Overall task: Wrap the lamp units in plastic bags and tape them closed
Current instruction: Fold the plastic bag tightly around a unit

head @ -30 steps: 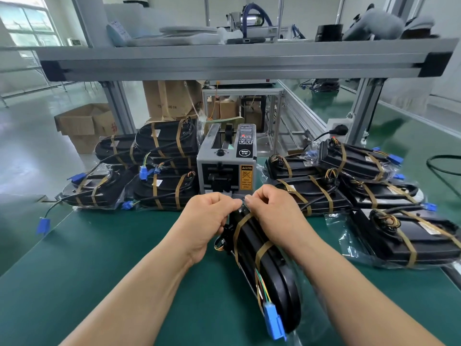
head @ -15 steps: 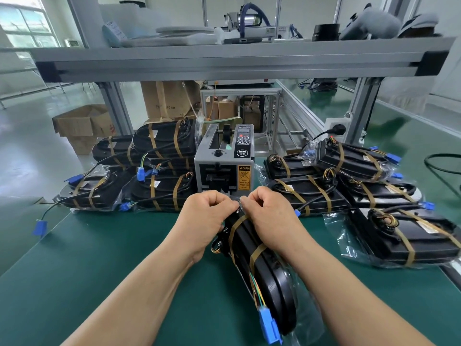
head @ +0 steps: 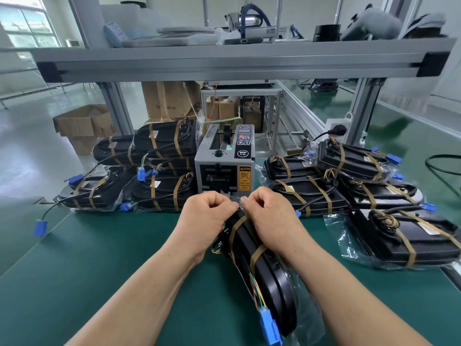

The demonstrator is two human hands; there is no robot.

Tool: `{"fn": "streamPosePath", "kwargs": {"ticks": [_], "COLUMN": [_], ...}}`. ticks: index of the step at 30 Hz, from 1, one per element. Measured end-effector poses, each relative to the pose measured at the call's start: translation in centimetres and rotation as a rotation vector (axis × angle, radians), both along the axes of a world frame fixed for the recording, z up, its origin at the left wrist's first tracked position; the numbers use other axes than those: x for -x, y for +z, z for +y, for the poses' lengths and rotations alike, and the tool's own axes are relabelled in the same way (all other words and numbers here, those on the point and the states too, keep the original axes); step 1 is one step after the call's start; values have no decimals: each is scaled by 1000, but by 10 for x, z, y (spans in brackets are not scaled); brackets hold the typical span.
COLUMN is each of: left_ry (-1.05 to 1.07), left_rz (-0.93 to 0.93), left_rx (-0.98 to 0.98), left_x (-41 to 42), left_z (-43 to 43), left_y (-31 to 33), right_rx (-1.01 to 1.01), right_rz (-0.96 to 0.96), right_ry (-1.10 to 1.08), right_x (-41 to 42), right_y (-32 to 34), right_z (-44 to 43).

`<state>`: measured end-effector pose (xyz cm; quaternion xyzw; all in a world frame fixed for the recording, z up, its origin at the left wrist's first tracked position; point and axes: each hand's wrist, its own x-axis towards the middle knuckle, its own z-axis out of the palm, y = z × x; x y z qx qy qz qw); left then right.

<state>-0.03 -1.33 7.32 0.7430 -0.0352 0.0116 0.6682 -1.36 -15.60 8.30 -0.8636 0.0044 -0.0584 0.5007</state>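
The green bench mat [head: 99, 270] runs under an aluminium shelf frame, with cartons on the floor behind. At far left I count five wrapped lamps [head: 159, 196], stacked and banded in brown tape, though the pile may hide more.

Moving in, the left hand [head: 204, 218] is curled, thumb and fingertips pinching a scrap of clear film at the far end of the lamp unit [head: 269, 278]. I cannot tell whether that scrap is the bag's mouth or a strip of tape. Just behind the hands stands one tape dispenser [head: 224, 171].

The lamp unit lies on the mat between my forearms, its blue connector [head: 269, 328] towards me, with two brown bands round it and the plastic bag [head: 309, 318] loose about its near end. The right hand [head: 269, 221] pinches the same film from the other side, its knuckles close to the left's.

I judge this to be the closing step. Next the film needs folding flat against the housing and pressing down, without trapping the wires.

To the right lie five more finished units [head: 311, 196].
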Motion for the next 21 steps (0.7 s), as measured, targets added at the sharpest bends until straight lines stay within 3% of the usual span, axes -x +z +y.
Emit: {"fn": "streamPosePath", "kwargs": {"ticks": [11,21], "left_ry": [108,54], "left_rz": [-60,97], "left_rx": [-181,115], "left_x": [1,-4], "left_z": [-2,-8], "left_y": [-3,-7], "right_rx": [7,27], "right_rz": [-11,-35], "right_ry": [-8,-9], "right_x": [0,-1], "right_y": [-2,-3], "right_z": [-1,-1]}}
